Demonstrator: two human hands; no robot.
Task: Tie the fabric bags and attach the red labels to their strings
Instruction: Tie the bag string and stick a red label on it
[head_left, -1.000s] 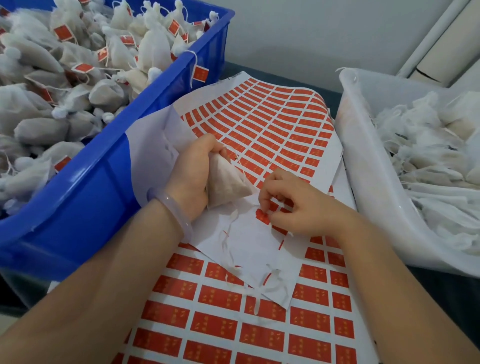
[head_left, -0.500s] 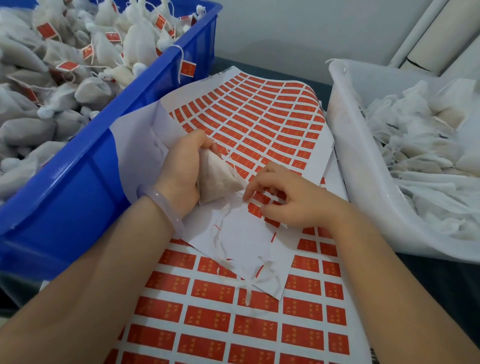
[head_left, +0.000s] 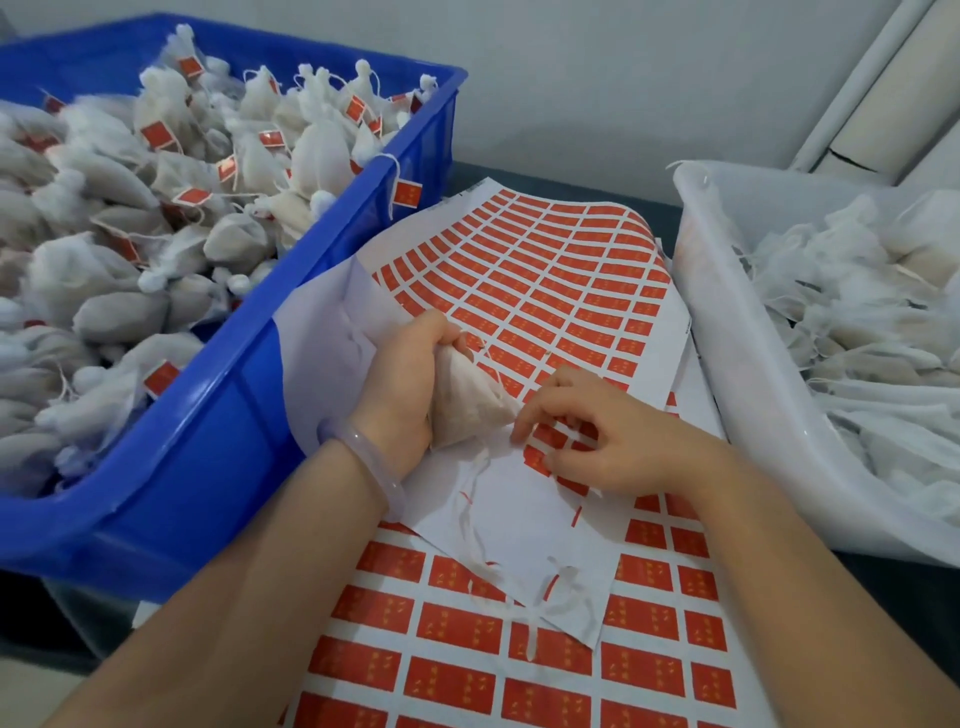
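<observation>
While our left hand (head_left: 400, 384) is clamping its fingers (head_left: 441, 332) round the neck of a filled bag (head_left: 470, 410), resting on the label sheet (head_left: 545, 291), our right hand (head_left: 623, 447) is curling its fingers (head_left: 535, 413) onto the red labels (head_left: 540, 457); we cannot tell whether one is pinched. We are judging labelling to be in hand: next, peeling one label and folding it over the string (head_left: 492, 366). Sheets are covering a dark counter (head_left: 571, 182) between a blue bin (head_left: 291, 291) of labelled bags and a white bin (head_left: 727, 364) of unlabelled ones, under a pale wall (head_left: 571, 78).
</observation>
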